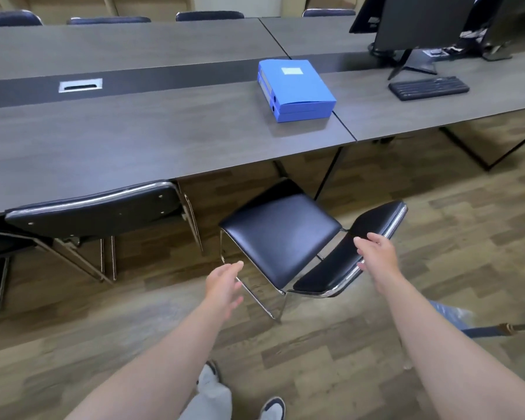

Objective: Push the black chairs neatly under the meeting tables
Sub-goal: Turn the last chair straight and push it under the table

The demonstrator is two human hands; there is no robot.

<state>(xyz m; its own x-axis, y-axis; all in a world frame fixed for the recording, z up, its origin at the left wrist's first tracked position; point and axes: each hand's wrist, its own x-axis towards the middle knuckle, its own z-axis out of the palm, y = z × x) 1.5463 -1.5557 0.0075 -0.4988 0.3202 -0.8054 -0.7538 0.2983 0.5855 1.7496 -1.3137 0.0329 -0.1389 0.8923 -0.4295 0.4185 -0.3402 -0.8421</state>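
Meeting room w/ wood-look floor (437,237) and long grey tables (134,140): one chair tucked, one not yet.

You've got both hands out toward the skewed black chair (281,234), which sits clear of the table edge, turned at an angle w/ its backrest (350,253) toward you. Your right hand (376,253) is open, fingers at the backrest top, no firm grip yet as far as I can tell; your left hand (225,283) is open too, hovering near the seat's front corner, touching nothing. Done: neighbouring chair (94,207) on your left is already under the table. Left: square this one up, then push it in. Count: 2 chairs near side, 4 chair backs (209,15) along the far side, 2 stacked blue file boxes (296,89), 1 keyboard (428,87), approx. 2 monitors (422,22).
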